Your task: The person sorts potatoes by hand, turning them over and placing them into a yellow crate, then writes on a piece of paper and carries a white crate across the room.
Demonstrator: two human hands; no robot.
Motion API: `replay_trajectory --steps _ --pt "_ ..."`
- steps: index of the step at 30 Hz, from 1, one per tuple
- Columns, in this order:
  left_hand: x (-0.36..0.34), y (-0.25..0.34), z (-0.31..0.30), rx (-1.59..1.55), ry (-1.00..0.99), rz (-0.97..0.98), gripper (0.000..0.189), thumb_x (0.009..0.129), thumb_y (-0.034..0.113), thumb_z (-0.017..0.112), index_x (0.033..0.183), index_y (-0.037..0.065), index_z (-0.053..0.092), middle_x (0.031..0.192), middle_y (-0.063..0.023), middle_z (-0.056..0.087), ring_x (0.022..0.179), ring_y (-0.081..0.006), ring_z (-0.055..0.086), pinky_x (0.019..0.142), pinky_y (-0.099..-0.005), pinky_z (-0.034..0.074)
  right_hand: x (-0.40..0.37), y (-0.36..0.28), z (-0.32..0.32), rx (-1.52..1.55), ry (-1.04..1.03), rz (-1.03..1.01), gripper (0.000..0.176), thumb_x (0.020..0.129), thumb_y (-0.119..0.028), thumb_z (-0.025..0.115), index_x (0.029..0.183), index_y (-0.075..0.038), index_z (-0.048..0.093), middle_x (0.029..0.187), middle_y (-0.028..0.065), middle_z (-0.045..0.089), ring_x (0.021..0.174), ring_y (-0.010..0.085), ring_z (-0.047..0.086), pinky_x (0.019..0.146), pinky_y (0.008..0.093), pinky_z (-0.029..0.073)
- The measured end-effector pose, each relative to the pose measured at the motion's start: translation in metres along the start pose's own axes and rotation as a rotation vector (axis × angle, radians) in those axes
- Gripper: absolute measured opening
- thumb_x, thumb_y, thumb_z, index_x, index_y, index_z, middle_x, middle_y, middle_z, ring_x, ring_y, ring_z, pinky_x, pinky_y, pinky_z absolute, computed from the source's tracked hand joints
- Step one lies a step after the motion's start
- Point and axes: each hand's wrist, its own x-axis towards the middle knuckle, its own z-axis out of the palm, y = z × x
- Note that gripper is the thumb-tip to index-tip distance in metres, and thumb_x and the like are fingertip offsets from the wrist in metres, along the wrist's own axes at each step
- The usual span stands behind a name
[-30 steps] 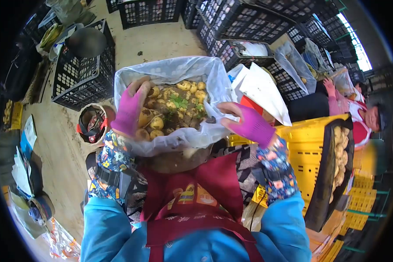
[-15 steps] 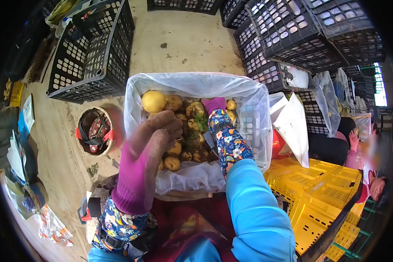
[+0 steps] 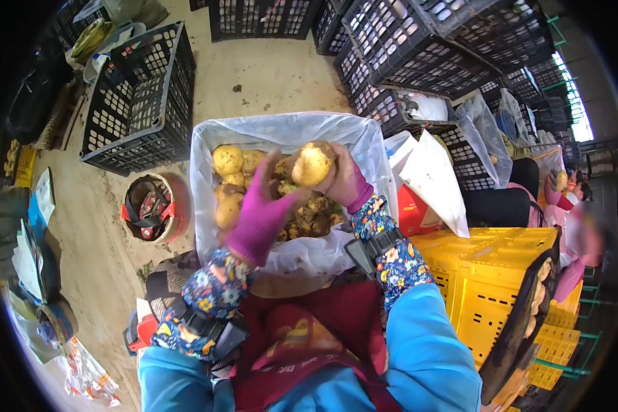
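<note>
Both hands wear purple gloves with soiled palms. My right hand is wrapped round a large yellow potato, raised above the crate. Just left of it, my left hand is spread, fingers apart and pointing at the potato, with nothing in it. Beneath them stands a crate lined with clear plastic. Soil-marked potatoes lie inside, several along its left side and others partly hidden under the hands.
A black crate and a bucket stand at left. Black crates are stacked at upper right. White paper and a yellow crate are at right. A person in pink sits beyond, holding a potato.
My right hand has come up from among the potatoes with a large one. My left hand has turned towards it and opened wider. The view has shifted slightly.
</note>
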Motion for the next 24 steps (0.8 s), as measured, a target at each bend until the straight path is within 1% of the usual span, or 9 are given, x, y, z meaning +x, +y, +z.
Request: replay_trajectory --steps 2,4,6,7,10,14,15,19,24 --pt "0.002 -0.017 0.005 -0.051 -0.054 0.047 0.066 0.08 0.005 0.074 0.14 0.002 0.046 0.128 -0.0089 0.056 0.114 -0.0163 0.056 0.096 -0.0319 0.048 -0.027 -0.062 0.013 -0.616 0.039 -0.236 0.06 0.087 -0.026 0.074 0.133 0.0 0.044 0.113 0.0131 0.067 0.109 0.0238 0.063 0.093 0.0352 0.051" --pt "0.0 -0.022 0.008 -0.009 -0.133 0.138 0.069 0.078 0.003 0.076 0.14 0.002 0.046 0.128 -0.0085 0.056 0.114 -0.0162 0.056 0.096 -0.0313 0.048 -0.023 -0.074 0.02 0.25 0.037 0.179 0.061 0.086 -0.032 0.074 0.132 -0.001 0.048 0.118 0.0144 0.065 0.114 0.026 0.06 0.099 0.035 0.046" --pt "-0.002 -0.02 0.01 0.124 -0.225 0.274 0.069 0.078 0.003 0.076 0.139 0.002 0.046 0.128 -0.008 0.056 0.113 -0.0159 0.056 0.096 -0.0309 0.048 -0.046 -0.107 0.039 -0.231 0.281 -0.239 0.06 0.085 -0.034 0.074 0.131 -0.002 0.052 0.121 0.0143 0.063 0.118 0.0264 0.058 0.1 0.0373 0.045" --pt "-0.008 -0.015 0.015 0.154 -0.246 0.353 0.062 0.082 0.01 0.074 0.137 0.003 0.047 0.125 -0.0069 0.057 0.111 -0.0147 0.058 0.093 -0.029 0.049 -0.053 -0.116 0.04 -0.368 0.283 -0.153 0.05 0.083 -0.03 0.075 0.121 -0.003 0.058 0.119 0.0119 0.063 0.116 0.0267 0.058 0.096 0.0392 0.046" --pt "-0.026 0.027 0.015 -0.199 -0.5 -0.291 0.055 0.086 0.018 0.072 0.134 0.003 0.049 0.124 -0.0048 0.057 0.109 -0.0137 0.058 0.09 -0.0277 0.049 -0.066 -0.127 0.036 -0.501 0.295 -0.235 0.044 0.08 -0.028 0.076 0.113 -0.004 0.06 0.112 0.0094 0.064 0.108 0.0267 0.059 0.092 0.0389 0.047" --pt "-0.026 0.019 0.005 -0.121 -0.621 -0.239 0.061 0.084 0.024 0.075 0.134 0.003 0.047 0.118 -0.0025 0.06 0.107 -0.0148 0.059 0.092 -0.0296 0.049 -0.072 -0.148 0.039 -0.12 0.272 -0.2 0.024 0.091 -0.022 0.061 0.108 -0.005 0.06 0.09 0.0114 0.063 0.089 0.0281 0.062 0.082 0.0349 0.048" --pt "-0.028 0.021 0.008 -0.148 -0.581 -0.179 0.063 0.082 0.024 0.076 0.134 0.003 0.048 0.117 -0.0025 0.06 0.107 -0.0154 0.059 0.093 -0.0301 0.048 -0.075 -0.159 0.03 -0.364 0.257 -0.325 0.023 0.099 -0.023 0.05 0.108 -0.004 0.061 0.085 0.0108 0.062 0.082 0.0221 0.061 0.078 0.0309 0.048" --pt "-0.017 0.007 0.011 -0.06 -0.405 0.158 0.066 0.076 0.022 0.081 0.13 0.002 0.051 0.115 -0.0061 0.063 0.108 -0.0199 0.06 0.093 -0.0336 0.049 -0.078 -0.133 0.003 0.094 0.16 0.167 0.034 0.102 -0.029 0.048 0.124 -0.004 0.055 0.095 0.0101 0.062 0.086 0.0173 0.061 0.077 0.0291 0.048" --pt "-0.007 0.006 0.001 0.559 -0.138 0.603 0.063 0.066 0.019 0.084 0.122 0.007 0.059 0.116 -0.0118 0.064 0.109 -0.0303 0.06 0.096 -0.0399 0.048 -0.064 -0.106 0.015 -0.423 0.237 -0.271 0.071 0.09 -0.033 0.07 0.145 -0.002 0.039 0.141 0.0189 0.049 0.12 0.027 0.057 0.097 0.0351 0.048"
